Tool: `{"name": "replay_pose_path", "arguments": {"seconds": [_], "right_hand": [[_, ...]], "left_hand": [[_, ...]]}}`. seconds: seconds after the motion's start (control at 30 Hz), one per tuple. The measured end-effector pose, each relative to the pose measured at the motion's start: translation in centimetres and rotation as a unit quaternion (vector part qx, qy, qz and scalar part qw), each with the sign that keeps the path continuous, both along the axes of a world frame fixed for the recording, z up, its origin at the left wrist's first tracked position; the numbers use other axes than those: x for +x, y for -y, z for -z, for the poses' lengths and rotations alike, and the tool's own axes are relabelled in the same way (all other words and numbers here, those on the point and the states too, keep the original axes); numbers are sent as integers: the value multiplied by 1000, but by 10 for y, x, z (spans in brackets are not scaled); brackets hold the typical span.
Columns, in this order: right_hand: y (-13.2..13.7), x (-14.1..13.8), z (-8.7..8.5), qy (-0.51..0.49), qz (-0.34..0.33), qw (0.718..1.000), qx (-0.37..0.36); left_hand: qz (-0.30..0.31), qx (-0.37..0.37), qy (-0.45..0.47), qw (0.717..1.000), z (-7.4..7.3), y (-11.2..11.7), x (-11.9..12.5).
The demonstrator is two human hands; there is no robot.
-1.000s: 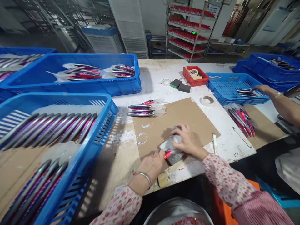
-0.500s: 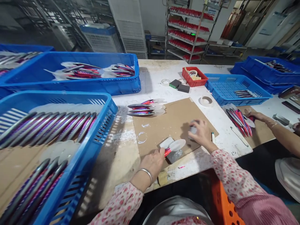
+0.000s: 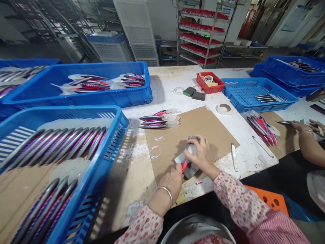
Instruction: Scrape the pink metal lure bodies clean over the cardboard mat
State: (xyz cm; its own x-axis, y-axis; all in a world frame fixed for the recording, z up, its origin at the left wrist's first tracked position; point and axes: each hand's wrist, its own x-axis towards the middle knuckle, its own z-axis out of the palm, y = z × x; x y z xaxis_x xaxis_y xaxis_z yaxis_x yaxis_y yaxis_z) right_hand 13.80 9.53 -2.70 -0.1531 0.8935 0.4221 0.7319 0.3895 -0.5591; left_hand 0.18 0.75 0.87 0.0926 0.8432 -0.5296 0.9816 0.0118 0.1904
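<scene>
My left hand [image 3: 170,181] is closed around a fishing lure [image 3: 184,166], whose pink-red body shows just past the fingertips. In my right hand [image 3: 201,152] is a grey sanding block [image 3: 193,139], held down over the lure's clear lip, which the hand and block mostly hide. Under both lies a pale grey block [image 3: 179,158] on the brown cardboard sheet [image 3: 213,128]. Several finished-looking lures [image 3: 154,121] with dark backs and clear lips rest at the cardboard's far left corner.
Blue baskets [image 3: 119,113] of lures stand on the left. A red basket [image 3: 210,88], tape roll [image 3: 223,108], dark sanding blocks [image 3: 198,96] and a white-handled cutter [image 3: 234,157] lie on the table. At right, a co-worker's hand [image 3: 301,127] holds a lure near a blue tray [image 3: 243,107].
My right hand has moved left with the sanding block, from the cardboard's right side onto the lure's lip. The co-worker's hand has shifted right. The view has moved slightly.
</scene>
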Motion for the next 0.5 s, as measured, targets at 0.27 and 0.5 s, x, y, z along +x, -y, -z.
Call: {"name": "replay_pose_path", "arguments": {"seconds": [0.27, 0.5], "right_hand": [[9, -2, 2, 25, -39, 999, 0], [-48, 37, -5, -94, 114, 988, -34]], "left_hand": [[-5, 33, 2, 999, 11, 3, 2], [-41, 56, 141, 988, 12, 12, -8]]}}
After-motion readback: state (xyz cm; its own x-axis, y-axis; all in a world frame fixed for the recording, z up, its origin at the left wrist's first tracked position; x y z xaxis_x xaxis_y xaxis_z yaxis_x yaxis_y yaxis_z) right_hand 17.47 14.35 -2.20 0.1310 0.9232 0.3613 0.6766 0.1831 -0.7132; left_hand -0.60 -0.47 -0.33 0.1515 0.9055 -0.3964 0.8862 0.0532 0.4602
